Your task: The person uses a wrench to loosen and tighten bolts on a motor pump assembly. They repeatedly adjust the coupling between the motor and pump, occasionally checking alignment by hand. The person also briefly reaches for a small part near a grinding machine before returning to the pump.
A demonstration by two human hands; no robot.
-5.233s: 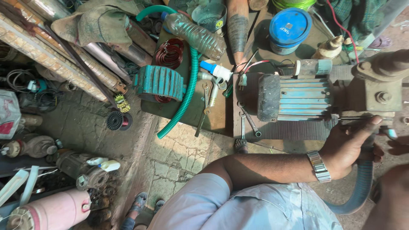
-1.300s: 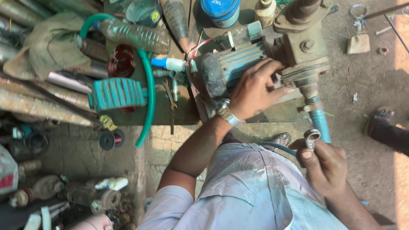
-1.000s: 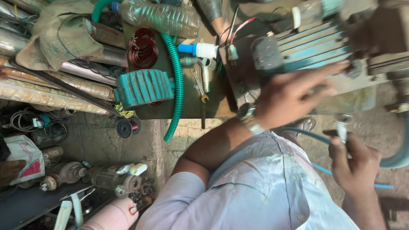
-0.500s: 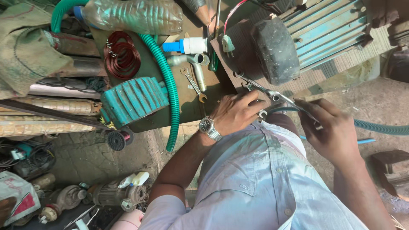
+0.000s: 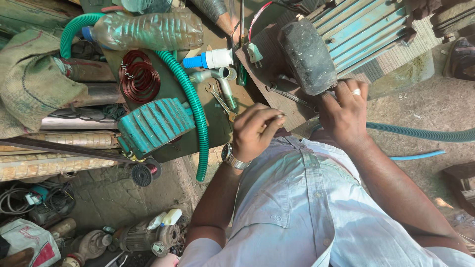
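Starting at my left, the green ribbed hose point(image 5: 194, 106) curves past the teal finned cover point(image 5: 154, 126) on the bench point(image 5: 173, 89). My left hand point(image 5: 253, 132) has its fingers curled together — on what, I cannot tell. My right hand point(image 5: 345, 111) lies fingers apart by the motor's black end cap point(image 5: 307, 54), near a wrench point(image 5: 289, 95).

Wire coil point(image 5: 139, 75) left of motor point(image 5: 341, 37)

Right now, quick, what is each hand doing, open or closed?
Left hand: curled shut; contents cannot be told.
Right hand: open, resting beside the motor's dark end cap.
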